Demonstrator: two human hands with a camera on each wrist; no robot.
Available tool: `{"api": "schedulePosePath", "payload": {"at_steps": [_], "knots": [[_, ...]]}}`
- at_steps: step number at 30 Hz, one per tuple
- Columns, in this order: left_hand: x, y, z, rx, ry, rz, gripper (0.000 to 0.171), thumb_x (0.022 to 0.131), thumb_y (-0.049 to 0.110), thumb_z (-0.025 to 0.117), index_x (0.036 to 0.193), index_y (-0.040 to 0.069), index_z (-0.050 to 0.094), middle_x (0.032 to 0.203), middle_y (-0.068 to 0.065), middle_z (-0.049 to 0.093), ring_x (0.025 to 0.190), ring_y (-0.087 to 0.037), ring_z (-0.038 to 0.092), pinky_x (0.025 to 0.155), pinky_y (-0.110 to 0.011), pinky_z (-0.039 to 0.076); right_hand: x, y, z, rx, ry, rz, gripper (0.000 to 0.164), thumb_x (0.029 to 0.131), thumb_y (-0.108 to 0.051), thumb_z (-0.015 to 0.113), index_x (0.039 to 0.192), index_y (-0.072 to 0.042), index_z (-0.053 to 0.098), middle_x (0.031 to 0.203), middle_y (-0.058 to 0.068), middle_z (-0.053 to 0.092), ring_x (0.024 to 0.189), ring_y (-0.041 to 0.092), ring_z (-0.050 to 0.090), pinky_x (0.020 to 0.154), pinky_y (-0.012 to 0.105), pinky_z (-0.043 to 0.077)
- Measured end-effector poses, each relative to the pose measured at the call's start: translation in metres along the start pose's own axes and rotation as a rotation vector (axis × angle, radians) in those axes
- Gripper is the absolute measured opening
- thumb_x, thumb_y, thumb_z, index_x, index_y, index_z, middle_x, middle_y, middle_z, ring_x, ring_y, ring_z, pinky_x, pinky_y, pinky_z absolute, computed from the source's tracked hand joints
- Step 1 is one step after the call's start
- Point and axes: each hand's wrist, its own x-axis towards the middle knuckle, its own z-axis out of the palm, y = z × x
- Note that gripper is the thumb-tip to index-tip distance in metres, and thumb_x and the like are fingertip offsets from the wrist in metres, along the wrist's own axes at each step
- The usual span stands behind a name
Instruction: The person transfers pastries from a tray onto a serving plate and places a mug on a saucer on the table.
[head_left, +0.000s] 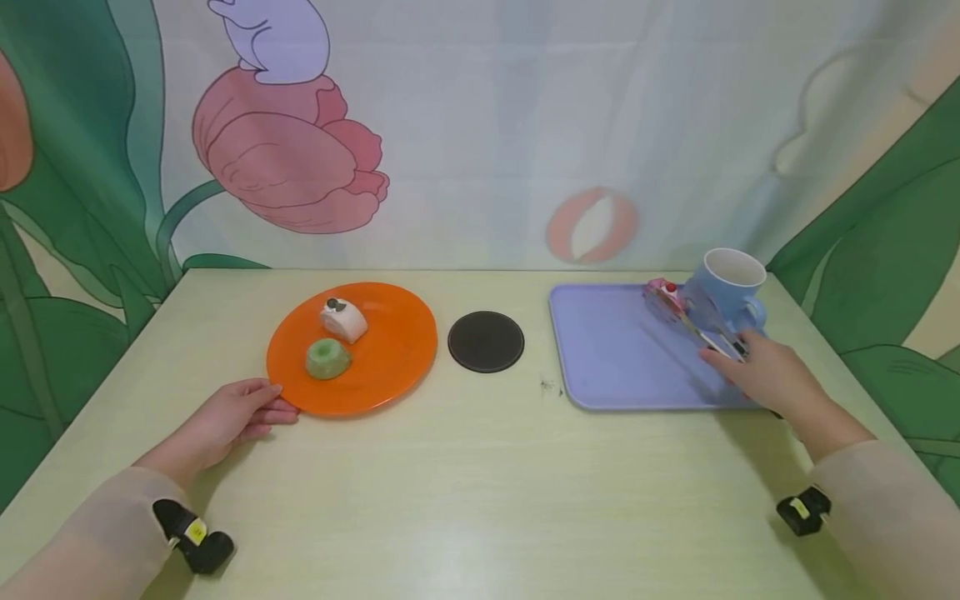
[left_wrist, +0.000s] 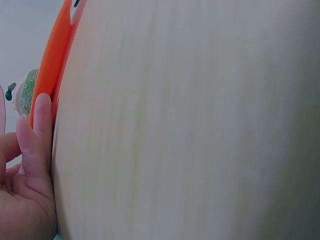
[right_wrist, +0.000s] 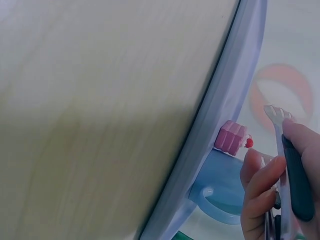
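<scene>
1. Steadying seems to be the purpose at the orange plate (head_left: 397, 358): its near left edge is being pinched by the left hand (head_left: 236, 417), the thumb being laid over the rim and fingers being held against its underside, presumably so that sliding is being prevented.
2. On that plate, a white cake roll (head_left: 348, 323) and a green cake (head_left: 327, 358) are being carried left of its middle, side by side.
3. Tongs (right_wrist: 295, 172) are being grasped by the right hand (head_left: 776, 375), thumb on one arm and fingers on the other; reach is probably being gained this way without the food being touched.
4. The tongs' tips are being held apart, not squeezed together. A pink cake (right_wrist: 230, 138) with a red berry is being approached at the tips; whether it is being gripped cannot be told.
5. That cake is being held up by the back part of the purple tray (head_left: 615, 358), just left of a blue mug (head_left: 720, 287), by which room around it is likely being narrowed.
6. Between plate and tray, a black coaster (head_left: 486, 342) is being left untouched on the table (head_left: 465, 492).
</scene>
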Motion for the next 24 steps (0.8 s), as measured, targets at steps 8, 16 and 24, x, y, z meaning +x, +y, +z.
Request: {"api": "schedulePosePath", "payload": {"at_steps": [8, 16, 24], "knots": [[0.0, 0.002, 0.001, -0.009, 0.001, -0.011, 0.051, 0.101, 0.033, 0.037, 0.136, -0.005, 0.033, 0.096, -0.001, 0.069, 0.088, -0.007, 0.065, 0.07, -0.019, 0.05, 0.009, 0.005, 0.002, -0.075, 0.03, 0.009, 0.091, 0.09, -0.061, 0.042, 0.131, 0.019, 0.027, 0.119, 0.043, 0.043, 0.098, 0.049, 0.051, 0.07, 0.054, 0.045], [-0.001, 0.002, 0.002, -0.02, 0.009, -0.023, 0.05, 0.102, 0.032, 0.037, 0.136, -0.004, 0.034, 0.095, -0.001, 0.069, 0.088, -0.008, 0.066, 0.07, -0.019, 0.05, 0.016, 0.006, 0.004, -0.088, 0.012, 0.048, 0.096, 0.087, -0.066, 0.041, 0.132, 0.017, 0.025, 0.123, 0.042, 0.04, 0.101, 0.051, 0.048, 0.073, 0.057, 0.044], [-0.003, 0.003, 0.002, -0.016, 0.009, -0.007, 0.051, 0.102, 0.032, 0.037, 0.136, -0.005, 0.033, 0.096, -0.001, 0.068, 0.087, -0.008, 0.065, 0.069, -0.019, 0.05, 0.026, 0.004, 0.006, -0.118, 0.009, 0.048, 0.095, 0.085, -0.068, 0.041, 0.127, 0.016, 0.03, 0.111, 0.036, 0.048, 0.086, 0.041, 0.05, 0.063, 0.048, 0.044]]}}
